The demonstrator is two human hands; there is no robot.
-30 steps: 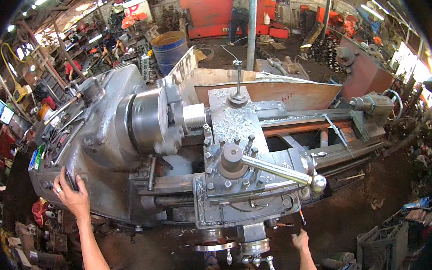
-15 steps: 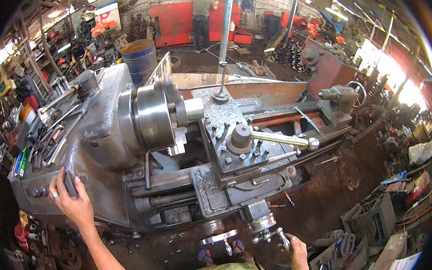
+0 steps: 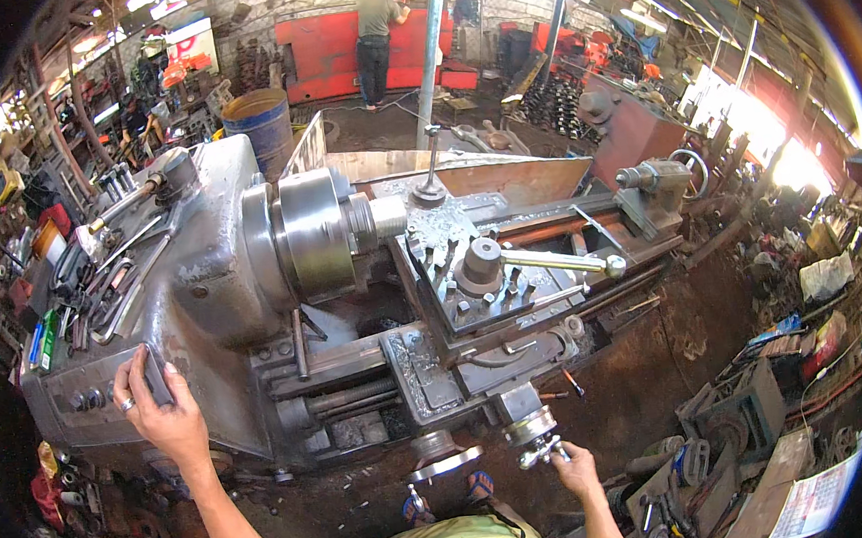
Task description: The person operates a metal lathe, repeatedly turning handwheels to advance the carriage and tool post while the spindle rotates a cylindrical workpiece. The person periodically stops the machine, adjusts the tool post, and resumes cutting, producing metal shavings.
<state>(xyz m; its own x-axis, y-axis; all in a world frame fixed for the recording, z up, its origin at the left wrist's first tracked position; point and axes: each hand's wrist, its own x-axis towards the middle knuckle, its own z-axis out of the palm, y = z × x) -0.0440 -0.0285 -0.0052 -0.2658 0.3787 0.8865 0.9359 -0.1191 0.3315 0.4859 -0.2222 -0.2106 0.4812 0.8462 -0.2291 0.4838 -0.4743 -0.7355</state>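
Observation:
A large grey metal lathe stands in front of me. My left hand (image 3: 168, 410) is at the near left of its headstock (image 3: 207, 275), thumb and fingers closed around a dark, flat upright block (image 3: 155, 376). At the near side of the carriage, my right hand (image 3: 575, 469) grips a shiny crank handle (image 3: 541, 449) with ball ends. A handwheel (image 3: 445, 464) sits just left of that crank. The bright round chuck (image 3: 314, 232) holds a pale ribbed cylinder (image 3: 388, 215). Metal chips lie around the tool post (image 3: 481, 265) and its long lever (image 3: 560, 260).
Wrenches and other hand tools (image 3: 132, 275) lie on the headstock. The tailstock (image 3: 655, 178) is at the lathe's right end. A blue drum (image 3: 258, 126) stands behind. Far back, a person (image 3: 373, 43) faces a red metal structure (image 3: 316, 57). Scrap parts (image 3: 736, 418) crowd the lower right.
My right hand has moved up and left as the crank turned. The chuck has rotated, its jaws showing differently. My left hand keeps its hold on the block. The whole view has shifted slightly.

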